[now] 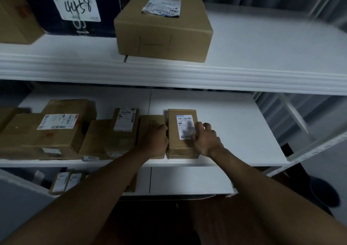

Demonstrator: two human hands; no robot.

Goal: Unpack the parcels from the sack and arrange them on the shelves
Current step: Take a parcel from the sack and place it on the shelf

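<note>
A small brown parcel [181, 147] with a white label lies on the middle shelf [234, 132], near its front edge. My left hand [154, 141] lies over a flat brown box [152, 119] and grips the parcel's left side with curled fingers. My right hand [204, 139] holds the parcel's right edge, its blurred thumb on the label and its fingers down the right side. No sack is in view.
Several brown parcels [56, 130] fill the middle shelf's left half. On the upper shelf [262, 43] stands a large carton [161, 28], with a dark box labelled 4458 [75, 2] to its left. The lower shelf [187, 180] holds small boxes [60, 182]. A dark bucket [324, 192] stands at right.
</note>
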